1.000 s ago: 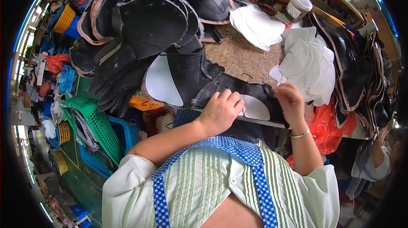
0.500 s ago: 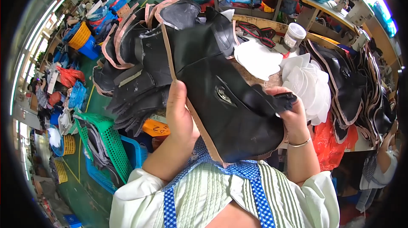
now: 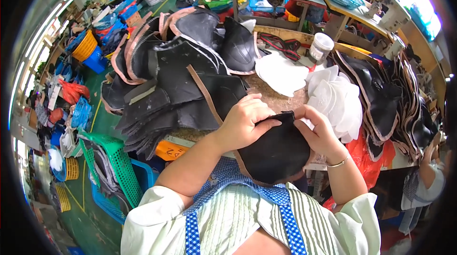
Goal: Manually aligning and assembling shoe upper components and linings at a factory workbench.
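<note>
Close to my chest, a black leather piece [image 3: 273, 155] with a tan edge is folded between my two hands. My left hand [image 3: 246, 121] grips it at the fold, thumb pointing to the right. The fingers of my right hand [image 3: 318, 129] pinch its upper corner on the other side. Part of the same piece reaches away beyond my left hand, over the table. Right of it lies a heap of white petal-shaped pieces [image 3: 334, 102], and a flat white stack [image 3: 282, 73] is just behind.
Black pieces [image 3: 185, 60] pile up on the table's left; more hang in a bundle [image 3: 381, 98] at the right. A white tub [image 3: 321, 47] and black-and-red scissors [image 3: 281, 45] stand behind. A green basket [image 3: 114, 164] is on the lower left. Another person's arm [image 3: 428, 169] shows at far right.
My left hand has moved from the piece's left edge to the right, near my right hand. The leather is now folded, and the metal fitting on its face is out of sight.
</note>
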The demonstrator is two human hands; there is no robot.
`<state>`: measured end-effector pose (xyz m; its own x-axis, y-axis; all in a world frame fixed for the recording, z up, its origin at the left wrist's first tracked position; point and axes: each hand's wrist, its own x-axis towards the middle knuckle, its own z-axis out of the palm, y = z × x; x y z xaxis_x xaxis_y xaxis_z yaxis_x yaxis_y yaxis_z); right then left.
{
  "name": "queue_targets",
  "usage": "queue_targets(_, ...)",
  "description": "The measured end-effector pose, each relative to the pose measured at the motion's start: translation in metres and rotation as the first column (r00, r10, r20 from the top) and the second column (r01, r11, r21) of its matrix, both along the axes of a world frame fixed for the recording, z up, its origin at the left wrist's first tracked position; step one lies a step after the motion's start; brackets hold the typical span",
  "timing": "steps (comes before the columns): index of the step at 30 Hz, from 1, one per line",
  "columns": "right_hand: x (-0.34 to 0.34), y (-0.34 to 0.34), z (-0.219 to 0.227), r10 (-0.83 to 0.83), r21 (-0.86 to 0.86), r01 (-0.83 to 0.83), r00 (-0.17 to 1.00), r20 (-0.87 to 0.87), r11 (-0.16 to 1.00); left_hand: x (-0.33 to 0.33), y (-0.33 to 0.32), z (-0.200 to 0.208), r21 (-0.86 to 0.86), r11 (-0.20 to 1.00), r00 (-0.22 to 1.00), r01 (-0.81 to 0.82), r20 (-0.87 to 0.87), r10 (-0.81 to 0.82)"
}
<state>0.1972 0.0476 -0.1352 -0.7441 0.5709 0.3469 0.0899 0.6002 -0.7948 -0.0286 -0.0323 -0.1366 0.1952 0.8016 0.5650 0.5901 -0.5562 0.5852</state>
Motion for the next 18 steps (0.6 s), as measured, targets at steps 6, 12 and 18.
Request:
queue_targets(6,0.002,-0.011,0.035,0.032,0.314,0.017,0.988,-0.151,0.949,0.014,0.000,0.021,-0.300,0.946,0.951,0.123,0.308,-0.026)
queue_targets(12,-0.004,-0.003,0.038,0.003,0.358,0.065,0.983,-0.186,0.932,0.024,-0.003,0.012,0.045,0.999,1.000,-0.021,-0.014,0.022)
queue_targets(18,0.001,-0.006,0.039,-0.026,0.431,0.080,0.991,-0.129,0.899,0.030,-0.006,0.008,0.139,0.990,0.994,-0.029,-0.098,0.043)
